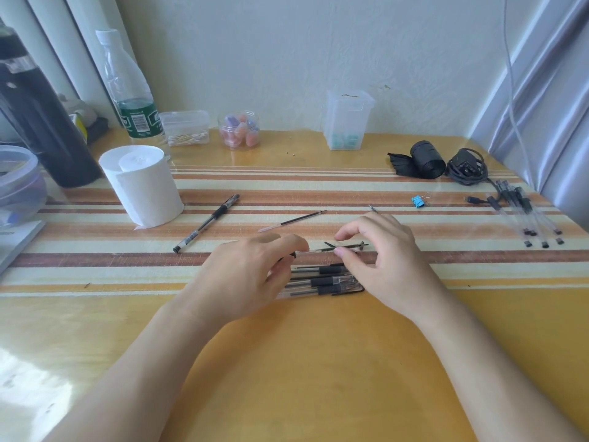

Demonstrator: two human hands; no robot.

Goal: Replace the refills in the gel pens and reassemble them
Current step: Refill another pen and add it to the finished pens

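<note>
My left hand point(245, 275) and my right hand point(379, 250) both pinch a thin refill point(322, 249) held level above the striped mat, tip pointing right. Just below it lies a pack of several gel pens point(322, 280) with black grips, partly hidden by my left fingers. A loose refill point(291, 221) lies farther back on the mat. A whole gel pen point(207, 222) with its cap on lies to the left at a slant. A small pen tip point(372, 208) rests behind my right hand. Several clear pens point(529, 218) lie at the far right.
A paper roll point(143, 183) stands at the left, with a water bottle point(130, 90) and a dark flask point(41, 122) behind it. Small plastic tubs point(347, 122) line the wall. A blue binder clip point(418, 200), a black roll point(425, 159) and a coiled cable point(467, 167) sit at the right.
</note>
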